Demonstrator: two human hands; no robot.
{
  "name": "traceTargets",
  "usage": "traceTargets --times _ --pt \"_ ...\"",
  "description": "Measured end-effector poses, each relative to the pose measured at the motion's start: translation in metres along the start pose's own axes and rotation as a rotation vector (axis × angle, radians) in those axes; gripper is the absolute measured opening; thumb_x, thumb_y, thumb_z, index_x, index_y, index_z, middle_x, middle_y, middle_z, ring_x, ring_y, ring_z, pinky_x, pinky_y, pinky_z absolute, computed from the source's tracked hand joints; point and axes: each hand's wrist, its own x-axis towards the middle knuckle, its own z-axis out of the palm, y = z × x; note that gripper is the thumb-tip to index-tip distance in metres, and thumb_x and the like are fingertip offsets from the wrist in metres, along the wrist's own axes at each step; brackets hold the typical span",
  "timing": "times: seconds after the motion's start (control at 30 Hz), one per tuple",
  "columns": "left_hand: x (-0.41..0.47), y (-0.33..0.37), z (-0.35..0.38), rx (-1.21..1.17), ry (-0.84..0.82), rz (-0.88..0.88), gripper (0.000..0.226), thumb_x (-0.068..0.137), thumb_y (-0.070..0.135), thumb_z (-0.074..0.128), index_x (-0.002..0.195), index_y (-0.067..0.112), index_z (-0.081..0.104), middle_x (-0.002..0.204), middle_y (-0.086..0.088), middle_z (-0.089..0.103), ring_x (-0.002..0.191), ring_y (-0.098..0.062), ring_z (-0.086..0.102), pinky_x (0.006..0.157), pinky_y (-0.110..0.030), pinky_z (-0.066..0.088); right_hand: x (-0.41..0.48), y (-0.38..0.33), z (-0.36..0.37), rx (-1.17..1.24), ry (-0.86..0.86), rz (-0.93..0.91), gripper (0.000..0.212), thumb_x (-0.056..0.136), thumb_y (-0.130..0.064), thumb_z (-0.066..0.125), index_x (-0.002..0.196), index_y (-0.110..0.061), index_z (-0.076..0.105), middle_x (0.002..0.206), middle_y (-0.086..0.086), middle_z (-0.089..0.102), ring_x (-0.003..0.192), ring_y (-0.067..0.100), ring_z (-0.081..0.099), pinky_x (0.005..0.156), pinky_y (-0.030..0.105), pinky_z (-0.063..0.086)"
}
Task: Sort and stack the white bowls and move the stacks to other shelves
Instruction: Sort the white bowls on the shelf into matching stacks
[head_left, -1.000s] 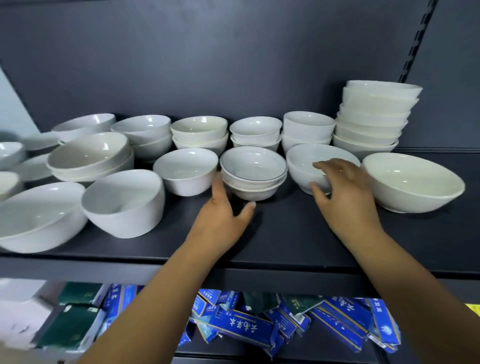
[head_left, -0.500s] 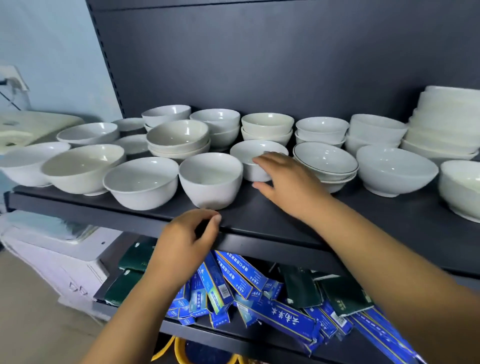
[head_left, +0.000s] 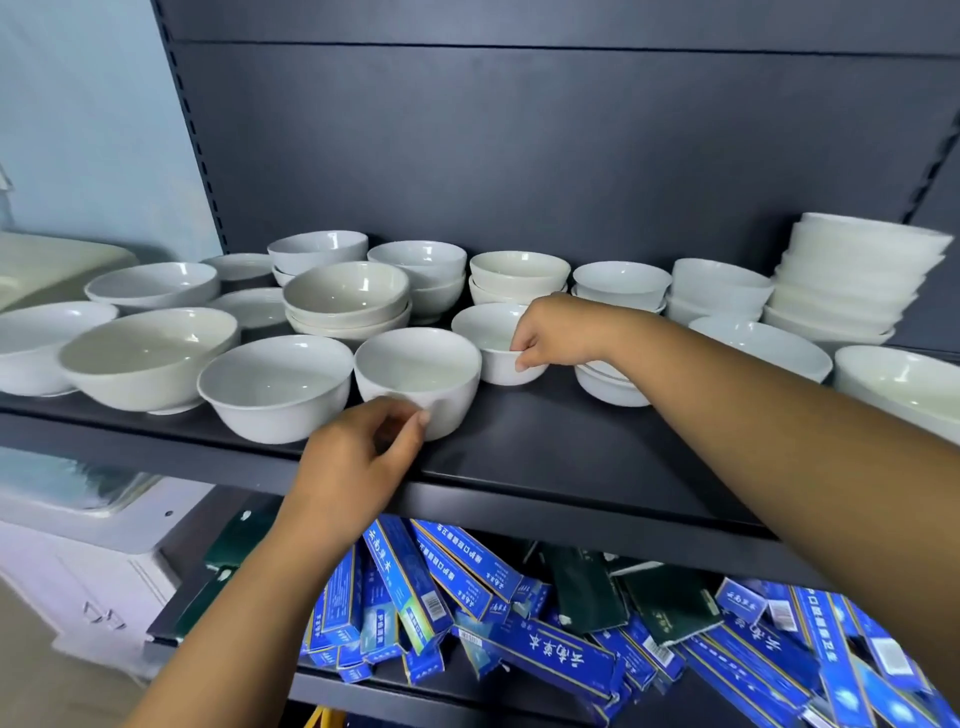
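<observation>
Many white bowls stand on a dark shelf (head_left: 561, 447), some single, some in short stacks. My right hand (head_left: 558, 332) pinches the near rim of a small white bowl (head_left: 485, 338) in the middle row. My left hand (head_left: 358, 457) touches the front wall of a deep white bowl (head_left: 418, 374) at the shelf's front; its thumb and fingers curl against the bowl. A tall stack of bowls (head_left: 852, 280) rises at the back right. A low stack (head_left: 608, 382) sits partly hidden under my right forearm.
Wide bowls (head_left: 148, 356) fill the shelf's left end. The shelf below holds blue boxes (head_left: 540, 654) and dark green packs (head_left: 670, 597) in a loose heap. A white cabinet (head_left: 78, 561) stands at lower left. The shelf's back panel is dark metal.
My right hand went from resting on the small bowl to pinching its rim. My left hand rose from the shelf's front edge to the deep bowl's wall. The view shifted left.
</observation>
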Motion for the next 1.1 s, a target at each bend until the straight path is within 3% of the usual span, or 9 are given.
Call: traceTargets --times 0.1,0.23,0.3,0.4,0.6,0.7,0.8,0.93,1.1 --pt "0.001 0.001 -0.004 -0.045 0.005 -0.031 0.009 0.086 0.021 0.061 0.079 0.016 0.066 0.064 0.021 0.063 0.065 0.019 0.053 0.063 -0.001 0.036 -0.001 0.001 -0.007 0.07 0.05 -0.029 0.046 0.087 -0.015 0.057 0.054 -0.014 0.025 0.056 0.0 0.024 0.056 0.015 0.023 0.052 0.028 0.02" --pt "-0.002 0.003 -0.008 -0.067 -0.026 -0.044 0.016 0.085 0.024 0.062 0.069 0.028 0.06 0.066 0.033 0.06 0.063 0.015 0.054 0.061 -0.002 0.036 -0.009 -0.002 -0.024 0.226 0.177 -0.003 0.043 0.087 -0.016 0.06 0.048 -0.019 0.041 0.053 -0.001 0.03 0.05 0.014 0.03 0.049 0.021 0.024" --pt "-0.002 0.005 -0.008 -0.076 -0.034 -0.026 0.017 0.084 0.029 0.065 0.068 0.027 0.06 0.073 0.024 0.063 0.067 0.007 0.056 0.061 -0.004 0.037 -0.015 0.0 -0.034 0.32 0.263 0.02 0.022 0.085 -0.018 0.062 0.069 -0.003 0.065 0.068 0.011 0.053 0.064 0.018 0.046 0.058 0.026 0.033" --pt "0.01 0.011 -0.009 -0.112 -0.033 -0.013 0.024 0.073 0.049 0.058 0.065 0.027 0.062 0.076 0.017 0.066 0.073 0.0 0.06 0.062 -0.007 0.039 -0.028 0.016 -0.057 0.628 0.458 0.069 0.021 0.083 -0.014 0.065 0.1 -0.003 0.069 0.104 0.016 0.068 0.085 0.013 0.054 0.08 0.025 0.044" --pt "0.048 0.053 -0.005 -0.147 -0.128 0.108 0.035 0.063 0.066 0.045 0.078 0.038 0.061 0.069 0.018 0.066 0.072 -0.002 0.06 0.063 -0.008 0.039 -0.062 0.061 -0.089 0.934 0.645 0.152 0.01 0.084 -0.008 0.061 0.089 -0.011 0.069 0.079 -0.002 0.064 0.072 0.011 0.058 0.074 0.026 0.05" --pt "0.082 0.074 0.014 -0.071 -0.237 0.148 0.029 0.079 0.049 0.062 0.067 0.023 0.064 0.069 -0.001 0.068 0.07 -0.014 0.06 0.065 -0.019 0.042 -0.079 0.085 -0.088 0.924 0.63 0.222 0.01 0.085 -0.01 0.061 0.083 -0.016 0.069 0.076 -0.003 0.064 0.068 0.011 0.055 0.068 0.025 0.045" --pt "0.121 0.096 0.039 0.033 -0.377 0.198 0.019 0.081 0.035 0.063 0.064 0.031 0.058 0.068 0.011 0.064 0.063 0.002 0.055 0.063 -0.007 0.038 -0.092 0.108 -0.082 0.943 0.663 0.278 0.012 0.084 -0.01 0.062 0.078 -0.018 0.069 0.063 -0.01 0.065 0.056 0.005 0.054 0.055 0.019 0.042" --pt "0.177 0.113 0.09 0.176 -0.464 0.271 0.006 0.082 0.032 0.064 0.085 0.027 0.066 0.098 0.007 0.069 0.084 -0.007 0.057 0.075 -0.017 0.038 -0.107 0.135 -0.085 1.033 0.684 0.302 0.011 0.084 -0.009 0.061 0.081 -0.016 0.068 0.076 -0.004 0.067 0.067 0.008 0.06 0.065 0.016 0.05" --pt "0.219 0.125 0.162 0.495 -0.701 0.35 0.035 0.087 0.037 0.058 0.115 0.016 0.06 0.123 0.003 0.059 0.114 -0.016 0.052 0.087 -0.019 0.034 -0.114 0.166 -0.088 0.958 0.653 0.345 0.009 0.082 -0.01 0.065 0.08 -0.017 0.07 0.08 0.002 0.065 0.076 0.014 0.056 0.075 0.028 0.044"
